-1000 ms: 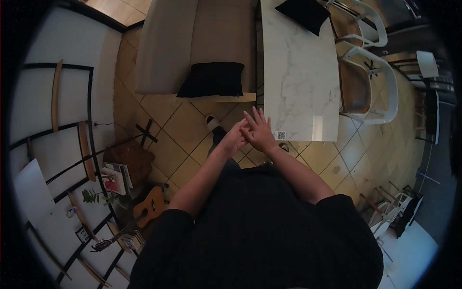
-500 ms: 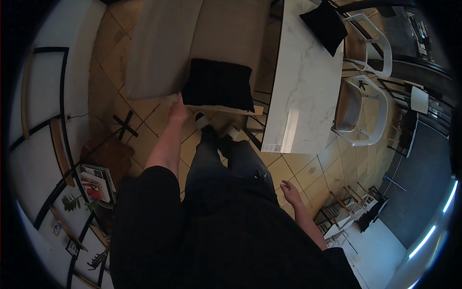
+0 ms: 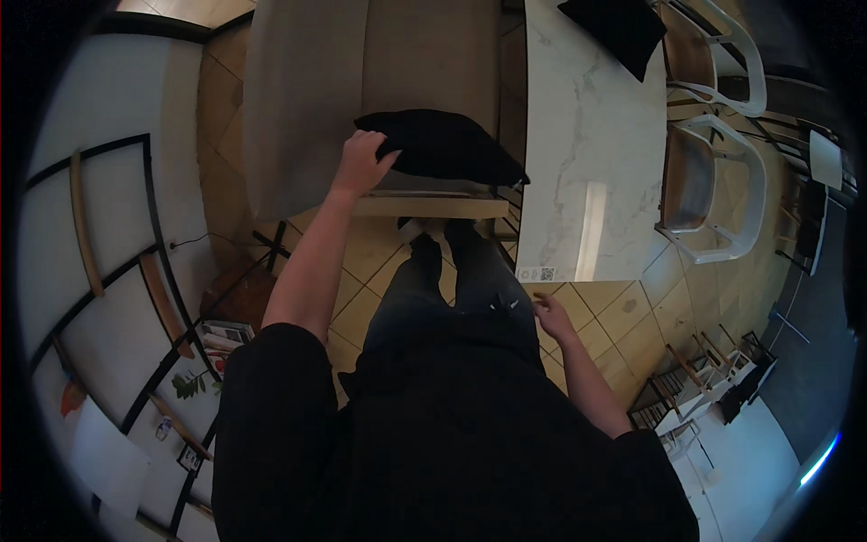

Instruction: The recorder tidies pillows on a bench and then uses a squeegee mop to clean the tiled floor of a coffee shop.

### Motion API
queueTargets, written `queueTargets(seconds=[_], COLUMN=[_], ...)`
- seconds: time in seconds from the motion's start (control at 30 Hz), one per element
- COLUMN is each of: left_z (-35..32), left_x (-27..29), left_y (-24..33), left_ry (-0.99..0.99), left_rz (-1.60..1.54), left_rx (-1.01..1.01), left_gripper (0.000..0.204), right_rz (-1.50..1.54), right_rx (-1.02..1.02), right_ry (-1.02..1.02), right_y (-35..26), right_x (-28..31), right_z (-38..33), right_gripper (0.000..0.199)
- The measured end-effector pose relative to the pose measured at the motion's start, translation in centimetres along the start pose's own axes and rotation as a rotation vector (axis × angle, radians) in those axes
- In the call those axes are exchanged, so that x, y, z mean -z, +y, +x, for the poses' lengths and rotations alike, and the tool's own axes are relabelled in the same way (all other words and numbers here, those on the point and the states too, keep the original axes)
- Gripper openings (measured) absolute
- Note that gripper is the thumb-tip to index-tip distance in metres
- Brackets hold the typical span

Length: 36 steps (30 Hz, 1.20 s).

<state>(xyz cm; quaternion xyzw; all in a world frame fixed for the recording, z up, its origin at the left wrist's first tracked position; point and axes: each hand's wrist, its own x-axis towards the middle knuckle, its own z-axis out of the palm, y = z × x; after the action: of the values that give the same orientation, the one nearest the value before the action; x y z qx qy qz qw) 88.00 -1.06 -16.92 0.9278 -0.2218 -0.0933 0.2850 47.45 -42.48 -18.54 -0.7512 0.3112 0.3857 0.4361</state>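
Note:
A black cushion (image 3: 438, 149) is tilted up above the seat of the grey-beige sofa (image 3: 424, 54). My left hand (image 3: 363, 164) is closed on its left end, fingers over the far side and thumb on the near side. The cushion's right corner reaches to the edge of the marble-patterned white table (image 3: 569, 154). My right hand (image 3: 553, 318) hangs beside my right thigh, fingers loosely apart and holding nothing, close to the table's near edge.
Another black cushion (image 3: 619, 34) lies on the table's far end. White-framed chairs (image 3: 713, 190) stand along its right side. To the left, a black metal shelf frame (image 3: 149, 208) runs along the wall, with magazines (image 3: 226, 334) and a plant (image 3: 190, 386) near it.
My left hand has moved from the sofa's front edge onto the cushion and gripped it. The cushion, flat before, is now tipped up. My body has moved closer to the sofa.

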Motion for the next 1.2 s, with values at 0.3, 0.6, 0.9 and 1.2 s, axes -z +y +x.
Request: queueTargets(seconds=[0.3,0.6,0.9,1.2], left_z=[5.8,6.3,13.1,13.6], left_x=[10.4,9.3,14.5,15.2], left_y=[12.1,-1.1,-0.3,-1.8], left_ry=[-0.029,-0.014,0.007,-0.466], left_rz=[-0.602,-0.597,-0.304,0.249], left_rx=[0.356,0.71,-0.164,-0.518], left_gripper=[0.038,0.036,0.027,0.011], right_rz=[0.244,-0.075,0.228,0.119], right_rx=[0.308,0.313,-0.374,-0.176], right_ry=[-0.02,-0.08,0.375,0.166], right_y=[-21.3,-17.4,-3.7,-9.3], right_x=[-0.5,0.9,6.5,-2.7], right_z=[15.5,8.5,0.5,-1.4], right_gripper=[0.056,0.056,0.054,0.05])
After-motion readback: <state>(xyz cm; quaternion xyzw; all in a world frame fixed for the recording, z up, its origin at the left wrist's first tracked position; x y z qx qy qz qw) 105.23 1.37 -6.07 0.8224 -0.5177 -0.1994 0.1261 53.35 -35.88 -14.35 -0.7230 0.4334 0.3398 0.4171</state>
